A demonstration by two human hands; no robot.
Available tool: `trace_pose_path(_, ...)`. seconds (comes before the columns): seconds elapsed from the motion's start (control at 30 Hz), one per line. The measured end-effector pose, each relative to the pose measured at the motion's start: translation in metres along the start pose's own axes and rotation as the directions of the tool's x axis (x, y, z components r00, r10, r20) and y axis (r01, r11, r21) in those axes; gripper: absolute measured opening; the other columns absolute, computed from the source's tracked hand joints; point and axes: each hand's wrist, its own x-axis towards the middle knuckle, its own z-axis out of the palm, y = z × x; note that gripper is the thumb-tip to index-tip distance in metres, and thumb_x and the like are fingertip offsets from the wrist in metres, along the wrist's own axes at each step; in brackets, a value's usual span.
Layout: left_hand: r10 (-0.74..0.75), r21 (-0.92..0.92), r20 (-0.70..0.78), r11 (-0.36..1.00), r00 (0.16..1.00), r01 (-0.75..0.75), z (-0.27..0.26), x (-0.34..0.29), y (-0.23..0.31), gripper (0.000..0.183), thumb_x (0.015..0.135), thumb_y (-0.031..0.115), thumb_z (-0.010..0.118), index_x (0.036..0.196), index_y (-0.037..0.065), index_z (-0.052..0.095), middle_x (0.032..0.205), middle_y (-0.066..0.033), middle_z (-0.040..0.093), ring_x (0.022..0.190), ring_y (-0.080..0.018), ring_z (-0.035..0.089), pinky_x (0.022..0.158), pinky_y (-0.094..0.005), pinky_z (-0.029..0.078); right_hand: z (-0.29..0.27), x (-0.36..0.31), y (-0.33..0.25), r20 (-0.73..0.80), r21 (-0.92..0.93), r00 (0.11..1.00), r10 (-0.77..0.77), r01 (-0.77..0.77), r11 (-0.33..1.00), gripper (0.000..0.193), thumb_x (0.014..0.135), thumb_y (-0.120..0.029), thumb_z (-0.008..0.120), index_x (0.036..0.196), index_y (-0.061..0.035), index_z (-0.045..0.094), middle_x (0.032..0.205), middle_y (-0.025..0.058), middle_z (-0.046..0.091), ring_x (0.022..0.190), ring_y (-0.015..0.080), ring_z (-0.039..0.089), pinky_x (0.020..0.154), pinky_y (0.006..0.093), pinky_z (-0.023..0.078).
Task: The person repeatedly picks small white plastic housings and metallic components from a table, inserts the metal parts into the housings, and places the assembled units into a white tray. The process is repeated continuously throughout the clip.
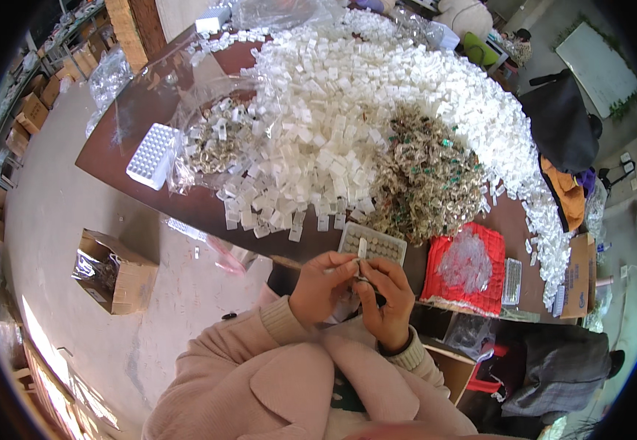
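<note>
My left hand (pixel 317 286) and my right hand (pixel 387 301) meet at the table's near edge, thumbs and fingertips pinched together. A small white plastic card (pixel 362 248) sticks up from between the fingertips. Something small and dark sits with it, too small and covered to name. Just beyond my fingers lies a clear tray (pixel 393 251) with rows of round, tan pieces. Behind the tray spreads a tangled pile of small gold-coloured trinkets (pixel 428 176) with green bits. Left of it rises a big heap of small white plastic cards (pixel 318 147).
A red cloth (pixel 436 275) with clear plastic bits lies to the right, beside a narrow grid tray (pixel 511 281). A white grid tray (pixel 153 155) and an open plastic bag (pixel 223 128) stand left. On the floor is a cardboard box (pixel 131 282). Another person (pixel 517 45) is far right.
</note>
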Motion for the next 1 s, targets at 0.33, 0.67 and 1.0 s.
trace_pose_path(0.33, -0.026, 0.219, 0.065, 0.976, 0.998, 0.011, 0.005, -0.002, 0.01, 0.016, 0.093, 0.016, 0.068, 0.103, 0.004, 0.065, 0.091, -0.0056, 0.068, 0.067, -0.0104, 0.06, 0.058, -0.0232, 0.049, 0.001, 0.023, 0.014, 0.208, 0.673, 0.721, 0.661, -0.596, 0.438, 0.017, 0.095, -0.003, 0.063, 0.11, 0.0038, 0.065, 0.096, 0.0054, 0.071, 0.083, 0.0097, 0.066, 0.076, 0.0227, 0.052)
trace_pose_path(0.67, -0.105, -0.056, 0.122, 0.992, 0.987, 0.112, 0.002, -0.009, 0.015, 0.02, 0.092, 0.015, 0.07, 0.106, 0.004, 0.064, 0.097, -0.0061, 0.069, 0.074, -0.0104, 0.062, 0.068, -0.0232, 0.052, 0.009, 0.008, 0.012, -0.188, 0.302, 0.98, 0.058, 0.002, 0.953, 0.02, 0.081, 0.009, 0.074, 0.099, 0.0039, 0.068, 0.095, 0.0132, 0.072, 0.087, 0.0173, 0.069, 0.078, 0.028, 0.054)
trace_pose_path(1.0, -0.045, -0.067, 0.223, 0.996, 0.974, 0.062, 0.008, -0.007, 0.016, 0.014, 0.096, 0.016, 0.066, 0.108, 0.008, 0.063, 0.094, -0.0001, 0.068, 0.077, -0.0038, 0.063, 0.057, -0.016, 0.044, -0.005, 0.019, 0.016, -0.107, 0.408, 0.992, -0.068, 0.107, 0.907, 0.024, 0.076, 0.006, 0.077, 0.099, 0.0015, 0.071, 0.101, 0.0123, 0.07, 0.093, 0.0229, 0.068, 0.082, 0.033, 0.054)
